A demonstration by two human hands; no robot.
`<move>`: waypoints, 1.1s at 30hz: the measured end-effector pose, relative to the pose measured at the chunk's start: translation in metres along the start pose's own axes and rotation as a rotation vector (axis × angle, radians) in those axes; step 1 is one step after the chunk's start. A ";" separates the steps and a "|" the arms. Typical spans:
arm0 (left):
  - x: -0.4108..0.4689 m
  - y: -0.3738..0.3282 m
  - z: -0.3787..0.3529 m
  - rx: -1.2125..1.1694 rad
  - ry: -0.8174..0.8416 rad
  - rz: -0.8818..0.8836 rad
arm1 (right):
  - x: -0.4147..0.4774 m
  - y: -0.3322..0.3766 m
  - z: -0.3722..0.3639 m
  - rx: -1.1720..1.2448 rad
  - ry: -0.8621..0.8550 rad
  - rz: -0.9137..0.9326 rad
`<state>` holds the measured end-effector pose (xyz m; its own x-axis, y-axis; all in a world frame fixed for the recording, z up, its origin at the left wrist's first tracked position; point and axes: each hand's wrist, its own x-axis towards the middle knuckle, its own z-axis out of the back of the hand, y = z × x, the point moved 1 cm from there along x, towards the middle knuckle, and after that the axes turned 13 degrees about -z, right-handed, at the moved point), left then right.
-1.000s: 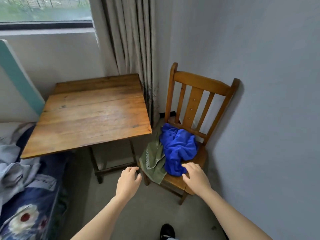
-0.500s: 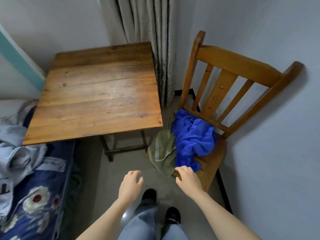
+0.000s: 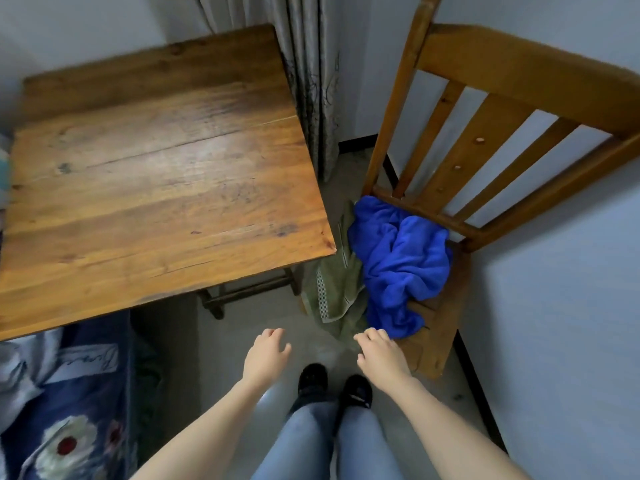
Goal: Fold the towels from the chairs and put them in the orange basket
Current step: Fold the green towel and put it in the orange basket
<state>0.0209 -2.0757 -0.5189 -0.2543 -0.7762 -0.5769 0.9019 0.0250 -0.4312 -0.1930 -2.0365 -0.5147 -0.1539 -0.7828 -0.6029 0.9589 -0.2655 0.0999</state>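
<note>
A crumpled blue towel [image 3: 401, 261] lies on the seat of a wooden chair [image 3: 440, 327] at the right. A green towel [image 3: 334, 292] with a white patterned stripe hangs off the seat's left edge beside it. My right hand [image 3: 381, 355] hovers just in front of the seat's front corner, fingers loosely bent, holding nothing. My left hand [image 3: 265, 353] is held out over the floor to the left of the towels, fingers relaxed and empty. No orange basket is in view.
A square wooden table [image 3: 156, 174] stands left of the chair, close to it. A bed with blue flowered bedding [image 3: 65, 410] lies at the lower left. A curtain [image 3: 308, 81] hangs behind, a grey wall [image 3: 554, 306] runs on the right. My feet stand on the floor between.
The view has moved closer and tilted further down over the chair. My right hand has come off the blue towel and sits in front of the seat. Both hands stay empty.
</note>
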 end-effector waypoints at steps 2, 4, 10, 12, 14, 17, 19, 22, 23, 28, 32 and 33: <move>0.019 0.004 -0.009 -0.001 0.010 -0.005 | 0.013 0.003 -0.012 -0.029 -0.027 0.013; 0.038 0.005 -0.021 0.011 0.021 -0.016 | 0.033 0.003 -0.025 -0.023 -0.103 0.045; 0.113 -0.004 -0.071 0.175 0.021 -0.203 | 0.114 -0.001 -0.068 -0.060 -0.238 0.163; 0.136 -0.009 -0.090 0.249 0.016 -0.267 | 0.137 -0.003 -0.078 -0.104 -0.256 0.214; 0.155 -0.011 -0.109 0.325 0.054 -0.298 | 0.155 -0.010 -0.094 -0.100 -0.257 0.257; 0.171 -0.011 -0.129 0.350 0.078 -0.286 | 0.163 -0.021 -0.117 -0.113 -0.199 0.250; 0.173 -0.012 -0.135 0.356 0.034 -0.293 | 0.160 -0.025 -0.129 -0.129 -0.206 0.243; 0.172 -0.015 -0.136 0.312 -0.045 -0.299 | 0.158 -0.021 -0.133 -0.155 -0.226 0.187; 0.171 -0.017 -0.134 0.319 -0.047 -0.292 | 0.158 -0.018 -0.132 -0.166 -0.218 0.170; 0.144 -0.039 -0.116 0.254 -0.095 -0.246 | 0.133 -0.020 -0.123 -0.202 -0.220 0.075; 0.105 -0.062 -0.093 0.040 -0.181 -0.276 | 0.095 -0.034 -0.116 -0.032 -0.154 -0.059; 0.097 -0.070 -0.086 0.000 -0.191 -0.282 | 0.086 -0.036 -0.111 0.023 -0.115 -0.084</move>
<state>-0.0966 -2.0989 -0.6045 -0.4234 -0.8567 -0.2945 0.8057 -0.2075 -0.5548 -0.2142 -2.0321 -0.6579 -0.2606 -0.8166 -0.5150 0.9361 -0.3443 0.0721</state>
